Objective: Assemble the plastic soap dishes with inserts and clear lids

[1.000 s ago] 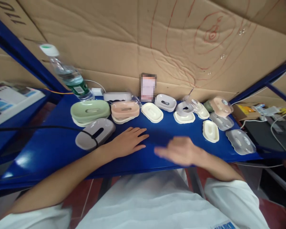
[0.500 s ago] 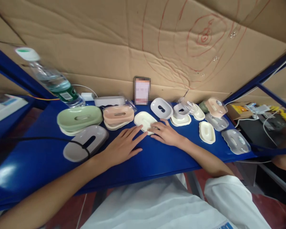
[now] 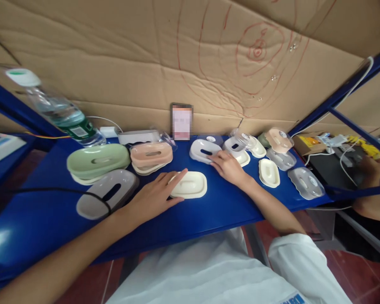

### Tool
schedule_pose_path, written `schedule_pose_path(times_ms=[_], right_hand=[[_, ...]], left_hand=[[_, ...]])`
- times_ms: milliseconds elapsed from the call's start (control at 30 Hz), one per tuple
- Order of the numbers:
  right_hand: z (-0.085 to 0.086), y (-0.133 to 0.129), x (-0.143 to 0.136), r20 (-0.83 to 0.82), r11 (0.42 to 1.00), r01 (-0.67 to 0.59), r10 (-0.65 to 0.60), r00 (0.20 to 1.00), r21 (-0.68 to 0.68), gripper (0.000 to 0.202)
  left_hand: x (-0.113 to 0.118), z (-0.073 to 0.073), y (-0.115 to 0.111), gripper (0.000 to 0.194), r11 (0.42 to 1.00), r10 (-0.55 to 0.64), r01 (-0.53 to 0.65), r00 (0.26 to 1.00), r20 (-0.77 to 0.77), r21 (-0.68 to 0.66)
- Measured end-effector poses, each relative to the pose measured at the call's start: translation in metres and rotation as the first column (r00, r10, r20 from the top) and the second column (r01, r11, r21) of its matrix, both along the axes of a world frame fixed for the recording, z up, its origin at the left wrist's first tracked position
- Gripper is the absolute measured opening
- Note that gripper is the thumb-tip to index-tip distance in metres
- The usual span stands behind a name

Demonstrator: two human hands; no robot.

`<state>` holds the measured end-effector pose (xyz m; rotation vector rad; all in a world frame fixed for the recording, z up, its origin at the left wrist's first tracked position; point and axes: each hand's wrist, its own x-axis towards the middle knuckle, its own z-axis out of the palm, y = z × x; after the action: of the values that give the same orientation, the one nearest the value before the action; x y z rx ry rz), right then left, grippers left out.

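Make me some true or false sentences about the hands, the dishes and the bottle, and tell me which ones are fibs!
1. The left hand touches a cream dish. True.
2. The right hand is on the green dish. False: its fingers are at the edge of a pale grey dish.
3. A black cord runs over the grey dish by the left arm. True.
4. The bottle has a red cap. False: its cap is white with green on top.
5. The phone lies flat on the table. False: it stands up by the cardboard.
6. The pink dish has a long slot in it. True.
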<state>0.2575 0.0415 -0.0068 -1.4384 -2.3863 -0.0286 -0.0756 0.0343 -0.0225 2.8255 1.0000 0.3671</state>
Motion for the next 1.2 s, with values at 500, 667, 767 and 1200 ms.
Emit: schedule_pose_path(times_ms=[500,667,767,1200], right_hand=[[-0.018,-0.037,-0.04,0.096,0.94,-0.34,0.337,0.936,0.014,0.032],[-0.02,-0.035,-0.043,0.095,0.935,-0.352,0.347,0.933,0.049,0.033],[-0.02,-0.031,-0.039,0.029,0.93,-0.362,0.361,0.932,0.06,0.032],[-0.017,-0.029,-0.035,-0.01,0.905,-0.422,0.422,0.907,-0.052,0.04]], left_hand=[[-0.001,-0.012,0.012,0.088,0.993,-0.011,0.021,0.997,0.083,-0.118],[-0.002,-0.014,0.011,0.078,0.984,0.034,-0.011,0.992,0.123,-0.177],[0.0,-0.013,0.009,0.078,0.98,0.083,-0.052,0.984,0.156,-0.194],[-0.005,-0.003,-0.001,0.056,0.999,-0.015,0.014,0.999,0.048,0.03]])
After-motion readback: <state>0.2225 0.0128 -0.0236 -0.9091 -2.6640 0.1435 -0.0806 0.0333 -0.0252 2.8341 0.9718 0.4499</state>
